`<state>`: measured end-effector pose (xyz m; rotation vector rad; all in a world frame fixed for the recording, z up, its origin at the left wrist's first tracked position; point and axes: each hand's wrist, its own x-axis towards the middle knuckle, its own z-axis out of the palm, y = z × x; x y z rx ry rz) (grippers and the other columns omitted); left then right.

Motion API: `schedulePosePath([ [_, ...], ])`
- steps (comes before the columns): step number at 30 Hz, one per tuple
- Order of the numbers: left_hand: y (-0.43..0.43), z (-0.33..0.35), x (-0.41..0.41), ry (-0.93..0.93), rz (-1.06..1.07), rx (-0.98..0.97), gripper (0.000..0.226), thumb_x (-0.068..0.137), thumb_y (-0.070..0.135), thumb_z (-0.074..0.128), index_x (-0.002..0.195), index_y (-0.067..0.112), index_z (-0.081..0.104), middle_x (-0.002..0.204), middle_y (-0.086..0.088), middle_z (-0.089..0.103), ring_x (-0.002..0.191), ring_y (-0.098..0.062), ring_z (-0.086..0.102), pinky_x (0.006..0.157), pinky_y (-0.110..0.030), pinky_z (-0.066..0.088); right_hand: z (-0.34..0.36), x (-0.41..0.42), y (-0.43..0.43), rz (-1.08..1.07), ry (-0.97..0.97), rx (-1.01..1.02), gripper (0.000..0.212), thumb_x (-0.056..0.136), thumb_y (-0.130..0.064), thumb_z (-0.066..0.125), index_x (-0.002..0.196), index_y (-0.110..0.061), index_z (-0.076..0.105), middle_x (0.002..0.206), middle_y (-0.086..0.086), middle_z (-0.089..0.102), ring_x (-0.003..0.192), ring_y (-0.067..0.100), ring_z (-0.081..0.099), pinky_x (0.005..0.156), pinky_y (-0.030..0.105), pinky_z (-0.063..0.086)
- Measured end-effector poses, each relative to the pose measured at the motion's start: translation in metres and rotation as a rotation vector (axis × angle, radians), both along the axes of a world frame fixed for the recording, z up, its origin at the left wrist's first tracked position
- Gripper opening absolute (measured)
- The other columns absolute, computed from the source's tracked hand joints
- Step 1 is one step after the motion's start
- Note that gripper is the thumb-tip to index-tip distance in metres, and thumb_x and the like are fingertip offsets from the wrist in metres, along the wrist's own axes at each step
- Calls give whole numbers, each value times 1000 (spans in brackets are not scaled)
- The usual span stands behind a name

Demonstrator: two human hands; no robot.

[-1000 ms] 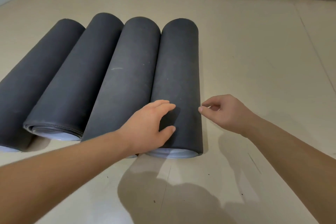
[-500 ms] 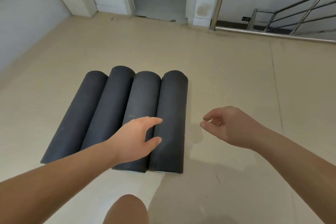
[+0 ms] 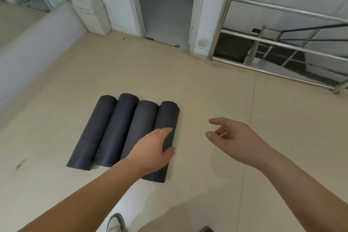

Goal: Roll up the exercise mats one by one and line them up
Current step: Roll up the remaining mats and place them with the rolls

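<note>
Several dark grey rolled exercise mats lie side by side on the beige floor, touching each other, from the leftmost roll [image 3: 94,132] to the rightmost roll [image 3: 168,117]. My left hand [image 3: 152,150] hangs in the air in front of the rightmost roll and covers part of it, fingers relaxed and holding nothing. My right hand [image 3: 233,139] floats over bare floor to the right of the rolls, fingers loosely curled and empty. The near ends of two rolls are hidden behind my left forearm.
An open doorway [image 3: 165,5] is straight ahead. A steel stair railing [image 3: 282,43] guards a stairwell at the right. A white bin [image 3: 92,11] stands by the far wall, and a low white wall [image 3: 33,43] runs along the left. My shoe [image 3: 115,222] shows at the bottom.
My view has risen and pulled back from the rolls. My left hand has come off the rightmost roll, and my right hand has moved away from its side.
</note>
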<state>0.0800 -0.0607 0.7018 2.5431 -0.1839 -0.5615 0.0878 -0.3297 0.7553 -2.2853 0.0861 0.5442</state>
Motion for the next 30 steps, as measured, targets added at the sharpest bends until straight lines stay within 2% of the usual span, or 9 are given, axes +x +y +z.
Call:
schedulePosePath([
  [4, -67, 29, 12, 3, 105, -81, 69, 101, 43, 63, 162, 27, 34, 156, 12, 48, 133, -8, 52, 104, -20, 38, 32, 13, -76, -54, -10, 50, 38, 92, -53, 68, 127, -37, 66, 93, -14, 72, 81, -3, 67, 70, 15, 48],
  [7, -88, 38, 17, 42, 189, -90, 71, 101, 45, 64, 162, 29, 33, 159, 12, 45, 136, -6, 50, 108, -22, 38, 43, 41, -105, -60, -13, 72, 32, 94, -48, 69, 121, -32, 70, 88, -9, 72, 73, -3, 62, 63, 11, 44],
  [12, -81, 44, 50, 49, 338, -55, 72, 101, 47, 63, 163, 31, 31, 159, 10, 46, 146, -11, 44, 116, -32, 40, 43, 124, -90, 41, -20, 82, 31, 94, -49, 68, 120, -31, 72, 98, -13, 72, 79, -4, 65, 67, 15, 44],
  [15, -63, 47, 88, 29, 430, -54, 68, 101, 46, 63, 160, 29, 35, 145, 10, 56, 135, -11, 53, 104, -24, 43, 42, 179, -70, 113, -11, 88, 27, 94, -47, 70, 117, -32, 73, 104, -16, 71, 80, -8, 66, 65, 12, 44],
  [19, -38, 46, 165, 11, 564, -56, 72, 101, 45, 62, 162, 21, 34, 150, 8, 55, 136, -12, 54, 105, -25, 43, 46, 273, -55, 237, -17, 11, 29, 93, -51, 68, 115, -33, 74, 100, -20, 71, 82, -9, 65, 69, 10, 45],
  [22, -38, 49, 243, -13, 613, -93, 68, 99, 46, 60, 157, 16, 42, 135, 4, 62, 126, -12, 59, 100, -26, 44, 62, 354, -49, 299, -61, -44, 30, 93, -53, 65, 117, -37, 72, 100, -23, 68, 87, -12, 63, 73, 10, 44],
  [25, -53, 59, 328, -33, 621, -154, 70, 101, 40, 63, 162, 21, 35, 150, 1, 57, 137, -13, 54, 106, -24, 42, 81, 431, -50, 332, -101, -53, 24, 95, -52, 64, 115, -39, 70, 98, -21, 68, 85, -15, 61, 66, 6, 43],
  [30, -81, 70, 464, -37, 623, -240, 69, 99, 41, 66, 160, 26, 37, 150, 3, 54, 128, -11, 59, 102, -28, 50, 94, 551, -68, 377, -100, -80, 23, 95, -52, 64, 114, -40, 69, 97, -21, 68, 88, -13, 61, 67, 2, 42],
])
